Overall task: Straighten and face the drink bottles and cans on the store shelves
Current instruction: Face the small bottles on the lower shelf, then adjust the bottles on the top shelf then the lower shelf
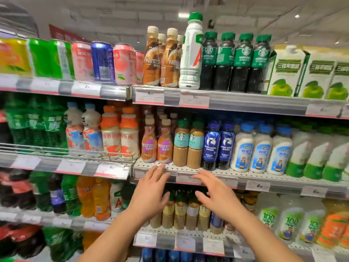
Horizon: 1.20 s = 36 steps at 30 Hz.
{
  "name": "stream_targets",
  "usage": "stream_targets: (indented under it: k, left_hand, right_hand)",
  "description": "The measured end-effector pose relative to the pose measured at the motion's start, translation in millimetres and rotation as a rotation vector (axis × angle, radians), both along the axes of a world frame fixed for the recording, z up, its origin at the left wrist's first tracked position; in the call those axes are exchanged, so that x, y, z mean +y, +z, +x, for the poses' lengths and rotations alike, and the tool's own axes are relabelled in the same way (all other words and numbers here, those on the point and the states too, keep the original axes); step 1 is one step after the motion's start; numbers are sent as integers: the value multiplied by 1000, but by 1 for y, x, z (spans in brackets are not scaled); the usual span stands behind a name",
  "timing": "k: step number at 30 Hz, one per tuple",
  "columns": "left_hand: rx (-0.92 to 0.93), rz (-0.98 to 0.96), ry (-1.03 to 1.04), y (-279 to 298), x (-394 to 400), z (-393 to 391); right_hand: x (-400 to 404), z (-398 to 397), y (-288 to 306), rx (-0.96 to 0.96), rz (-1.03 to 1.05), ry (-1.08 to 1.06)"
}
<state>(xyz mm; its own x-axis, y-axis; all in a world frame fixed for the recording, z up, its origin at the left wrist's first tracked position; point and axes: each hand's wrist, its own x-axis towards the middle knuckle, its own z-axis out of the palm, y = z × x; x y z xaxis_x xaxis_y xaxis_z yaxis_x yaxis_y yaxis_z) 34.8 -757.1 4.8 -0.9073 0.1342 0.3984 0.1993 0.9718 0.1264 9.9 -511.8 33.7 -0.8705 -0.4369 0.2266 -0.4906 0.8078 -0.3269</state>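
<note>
Both hands hovered at the lip of the middle shelf, holding nothing.

The left hand (151,193) and right hand (217,197) had fingers spread loosely, just before the perforated white shelf (236,173), with bare shelf edge ahead. Behind stood ribbed Starbucks bottles (188,146), beside smooth Nescafé bottles (156,144) and glossy blue Luckin bottles (217,146), labels forward.

Ceiling (113,12): pale panels above me, seemingly tiled; blurred.
Lighting: bright ceiling light (183,15) overhead.
Shelving: perforated shelf edge (245,174), price strips.
</note>
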Motion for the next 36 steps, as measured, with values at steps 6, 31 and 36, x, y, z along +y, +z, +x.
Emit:
stream_targets:
  k: [6,31,36]
  left_hand:
    - [45,-44,-52,-19,-17,-11]
    - [103,-18,129,-34,-191,29]
    - [106,48,129,-39,-188,28]
  right_hand:
    - [-27,-3,-16,199,236,-108]
    - [-272,-64,-117,-57,240,-3]
    - [-281,-51,-123,-5,250,-89]
